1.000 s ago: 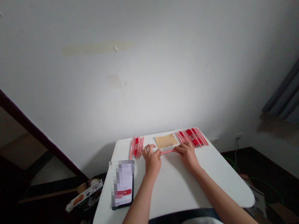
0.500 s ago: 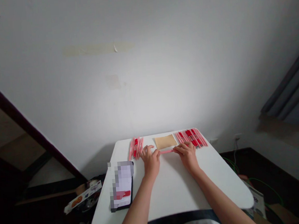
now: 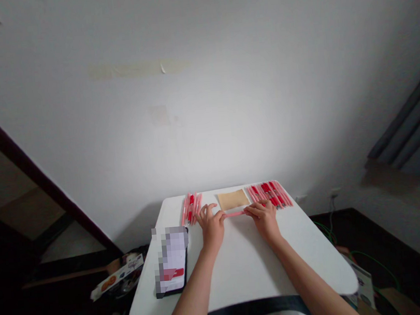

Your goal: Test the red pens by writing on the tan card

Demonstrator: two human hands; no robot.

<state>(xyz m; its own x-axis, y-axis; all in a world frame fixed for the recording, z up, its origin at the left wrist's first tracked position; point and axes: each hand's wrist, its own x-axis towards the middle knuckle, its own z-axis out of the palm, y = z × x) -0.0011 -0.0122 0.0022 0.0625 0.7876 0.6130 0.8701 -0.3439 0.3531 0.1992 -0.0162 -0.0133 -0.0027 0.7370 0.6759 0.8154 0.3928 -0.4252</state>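
Observation:
A pink pen (image 3: 235, 214) lies crosswise between my two hands, low over the white table or on it; I cannot tell which. My left hand (image 3: 212, 225) pinches its left end between thumb and index finger, with the other fingers raised and spread. At the right end, my right hand (image 3: 265, 218) grips it with bent fingers. Just beyond the pen is a tan sheet of paper (image 3: 233, 200). Several pink and red pens (image 3: 191, 208) lie by my left fingertips. A larger row of pink and red pens (image 3: 271, 194) is beside my right hand, partly covered by it.
A phone (image 3: 172, 262) with a lit, partly blurred screen lies on the left of the white table (image 3: 252, 275). The table's far edge is close to the wall (image 3: 209, 143). Boxes and clutter (image 3: 119, 276) are on the floor at left, a green cable (image 3: 376, 261) at right.

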